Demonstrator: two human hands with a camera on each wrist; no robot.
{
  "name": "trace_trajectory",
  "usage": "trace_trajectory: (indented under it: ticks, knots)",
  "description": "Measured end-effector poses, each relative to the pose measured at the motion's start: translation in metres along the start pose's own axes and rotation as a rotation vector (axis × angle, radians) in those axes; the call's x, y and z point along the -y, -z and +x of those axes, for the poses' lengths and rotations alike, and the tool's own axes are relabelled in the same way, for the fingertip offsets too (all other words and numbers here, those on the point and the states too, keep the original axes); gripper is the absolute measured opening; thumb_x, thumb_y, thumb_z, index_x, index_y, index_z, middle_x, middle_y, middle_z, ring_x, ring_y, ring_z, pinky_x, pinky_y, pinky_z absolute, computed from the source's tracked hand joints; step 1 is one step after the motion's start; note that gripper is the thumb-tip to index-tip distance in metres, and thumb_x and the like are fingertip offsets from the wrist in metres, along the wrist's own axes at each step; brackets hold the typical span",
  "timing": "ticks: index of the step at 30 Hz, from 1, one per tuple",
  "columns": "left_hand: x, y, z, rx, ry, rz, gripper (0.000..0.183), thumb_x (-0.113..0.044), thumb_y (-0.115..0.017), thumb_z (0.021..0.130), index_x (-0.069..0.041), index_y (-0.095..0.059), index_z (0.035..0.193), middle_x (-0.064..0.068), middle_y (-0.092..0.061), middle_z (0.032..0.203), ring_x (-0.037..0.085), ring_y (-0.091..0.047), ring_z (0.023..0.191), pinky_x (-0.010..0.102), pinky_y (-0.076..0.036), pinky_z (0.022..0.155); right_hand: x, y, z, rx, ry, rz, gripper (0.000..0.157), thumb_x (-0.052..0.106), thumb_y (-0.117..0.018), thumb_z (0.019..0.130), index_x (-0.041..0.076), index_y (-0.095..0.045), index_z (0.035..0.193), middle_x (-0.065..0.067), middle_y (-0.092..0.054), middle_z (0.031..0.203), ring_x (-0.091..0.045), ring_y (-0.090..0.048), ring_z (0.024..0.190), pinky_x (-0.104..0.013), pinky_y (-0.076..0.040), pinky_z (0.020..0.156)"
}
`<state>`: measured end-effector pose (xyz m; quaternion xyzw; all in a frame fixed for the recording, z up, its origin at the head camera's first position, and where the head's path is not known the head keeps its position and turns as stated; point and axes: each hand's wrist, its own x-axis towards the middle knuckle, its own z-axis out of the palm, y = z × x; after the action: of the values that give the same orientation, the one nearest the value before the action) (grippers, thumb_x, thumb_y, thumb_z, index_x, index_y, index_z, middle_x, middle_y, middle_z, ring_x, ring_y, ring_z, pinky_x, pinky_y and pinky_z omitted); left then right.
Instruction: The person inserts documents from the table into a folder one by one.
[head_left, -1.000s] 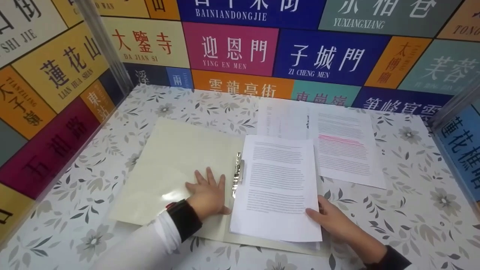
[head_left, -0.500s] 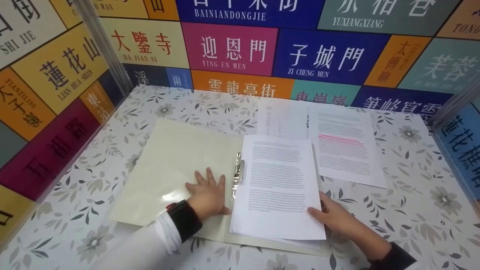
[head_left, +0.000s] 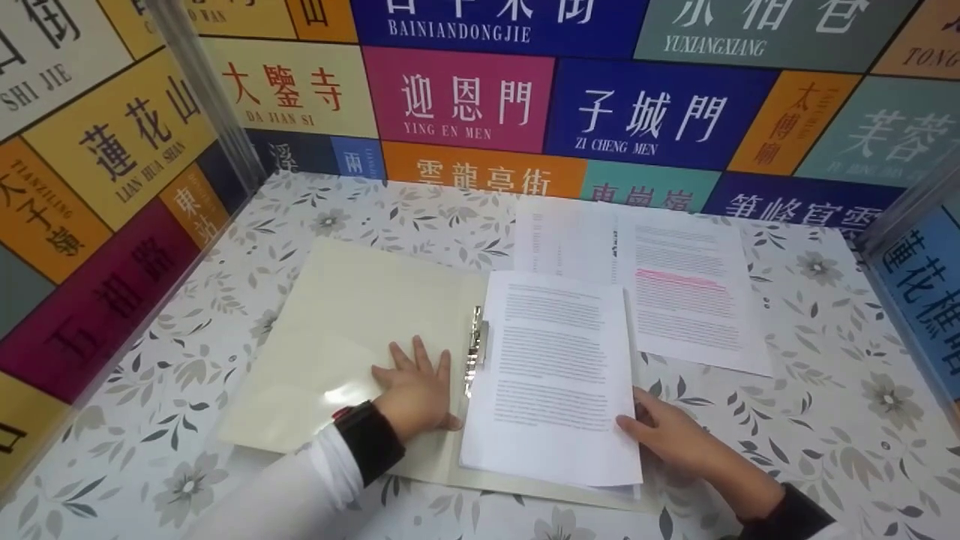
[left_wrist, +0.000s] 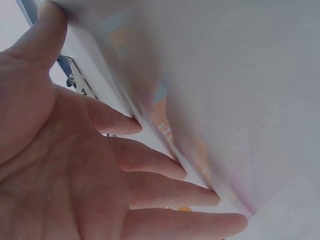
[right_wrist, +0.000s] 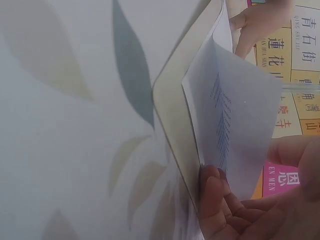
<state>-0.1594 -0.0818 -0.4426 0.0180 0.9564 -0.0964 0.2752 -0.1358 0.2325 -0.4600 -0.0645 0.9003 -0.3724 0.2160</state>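
A cream folder (head_left: 330, 300) lies spread on the table, with a metal clip (head_left: 472, 352) along its spine. On its right half rests a stack of printed paper (head_left: 555, 442). My left hand (head_left: 416, 394) lies flat on the left cover beside the clip, fingers spread; the left wrist view shows its palm above the glossy cover (left_wrist: 240, 100). My right hand (head_left: 671, 435) pinches the right edge of the paper low down, thumb on top. In the right wrist view, the upper sheet (right_wrist: 240, 105) is raised and bent above the folder, with curled fingers (right_wrist: 212, 192) beneath it.
Loose printed sheets (head_left: 686, 330), one with pink highlighting, lie behind and to the right of the folder, partly under the stack. A flower-patterned cover (head_left: 825, 360) spreads over the table. Colourful lettered panels (head_left: 465, 97) enclose the back and sides.
The top sheet's lower right corner shifts slightly right, then back left over the stack, with my right hand pinching its edge. My left hand stays in place on the cover.
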Motion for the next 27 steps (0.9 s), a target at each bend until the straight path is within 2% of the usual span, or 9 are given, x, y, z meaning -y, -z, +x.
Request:
trace_trajectory:
  ticks: [2,4,8,11,18,19,21,23,27]
  knots:
    - [-0.0002,-0.0002,0.0003,-0.001,0.001,-0.002,0.108,-0.069,-0.064,0.074,-0.021,-0.012,0.157,0.027,-0.005,0.159,0.055,-0.012,0.142,0.072,-0.029,0.105,-0.0003,0.0012,0.0002,0.001,0.01,-0.018,0.062,0.027,-0.057,0.096,-0.006,-0.035,0.144,-0.016,-0.065,0.113,-0.025,-0.065,0.094,-0.043,-0.053,0.084]
    - [-0.0004,-0.0006,0.0005,-0.002,0.001,-0.008,0.109,-0.069,-0.064,0.074,-0.021,-0.013,0.157,0.027,-0.005,0.159,0.055,-0.012,0.142,0.072,-0.028,0.105,-0.0009,0.0024,-0.0001,0.002,0.015,-0.044,0.063,0.028,-0.056,0.097,-0.005,-0.033,0.146,-0.024,-0.061,0.123,-0.036,-0.063,0.108,-0.051,-0.049,0.094]
    - [-0.0003,-0.0014,0.0016,-0.002,0.001,-0.009,0.109,-0.069,-0.064,0.074,-0.022,-0.012,0.157,0.026,-0.004,0.16,0.055,-0.011,0.142,0.072,-0.028,0.105,-0.0028,0.0043,0.0004,0.007,0.02,-0.111,0.069,0.031,-0.054,0.098,-0.006,-0.026,0.149,-0.03,-0.047,0.14,-0.046,-0.045,0.13,-0.059,-0.039,0.105]
    - [-0.0002,-0.0013,0.0024,-0.003,0.002,-0.011,0.109,-0.069,-0.064,0.074,-0.022,-0.012,0.157,0.026,-0.004,0.16,0.055,-0.011,0.142,0.072,-0.028,0.106,-0.0035,0.0053,0.0014,0.004,0.02,-0.16,0.072,0.031,-0.054,0.098,-0.01,-0.023,0.148,-0.032,-0.049,0.137,-0.044,-0.051,0.124,-0.056,-0.044,0.1]
    - [0.0006,-0.0018,0.0029,-0.003,-0.003,-0.014,0.109,-0.069,-0.064,0.074,-0.021,-0.01,0.157,0.026,-0.003,0.159,0.055,-0.011,0.142,0.072,-0.027,0.106,-0.0027,0.0065,0.0013,-0.001,0.014,-0.193,0.071,0.032,-0.054,0.098,-0.014,-0.027,0.145,-0.034,-0.05,0.134,-0.04,-0.054,0.12,-0.054,-0.046,0.096]
    - [0.0006,-0.0021,0.003,-0.004,-0.002,-0.014,0.109,-0.069,-0.064,0.074,-0.021,-0.011,0.157,0.026,-0.003,0.159,0.055,-0.011,0.142,0.072,-0.027,0.106,-0.0027,0.0067,0.0014,-0.001,0.011,-0.195,0.071,0.031,-0.054,0.098,-0.014,-0.027,0.145,-0.033,-0.055,0.128,-0.037,-0.057,0.113,-0.05,-0.048,0.092]
    - [0.0005,-0.0027,0.0034,-0.005,0.0,-0.014,0.11,-0.069,-0.064,0.074,-0.021,-0.011,0.157,0.026,-0.003,0.159,0.055,-0.011,0.142,0.072,-0.027,0.106,-0.0027,0.0069,0.0011,0.001,0.014,-0.197,0.07,0.031,-0.054,0.098,-0.013,-0.028,0.145,-0.032,-0.056,0.127,-0.038,-0.057,0.114,-0.051,-0.048,0.092]
    - [0.0002,-0.0024,0.003,-0.006,-0.001,-0.008,0.109,-0.069,-0.064,0.074,-0.021,-0.011,0.157,0.027,-0.004,0.159,0.055,-0.012,0.142,0.071,-0.028,0.106,-0.0031,0.0074,0.0017,0.004,0.012,-0.213,0.069,0.031,-0.055,0.097,-0.013,-0.029,0.144,-0.026,-0.063,0.115,-0.034,-0.06,0.106,-0.047,-0.049,0.087]
    - [-0.0002,-0.0007,0.0009,-0.008,-0.005,0.002,0.108,-0.068,-0.064,0.075,-0.02,-0.013,0.157,0.027,-0.006,0.159,0.056,-0.013,0.141,0.072,-0.029,0.105,-0.0036,0.0085,0.0025,0.011,0.005,-0.231,0.07,0.033,-0.054,0.098,-0.013,-0.03,0.145,-0.022,-0.064,0.111,-0.028,-0.058,0.1,-0.042,-0.047,0.082]
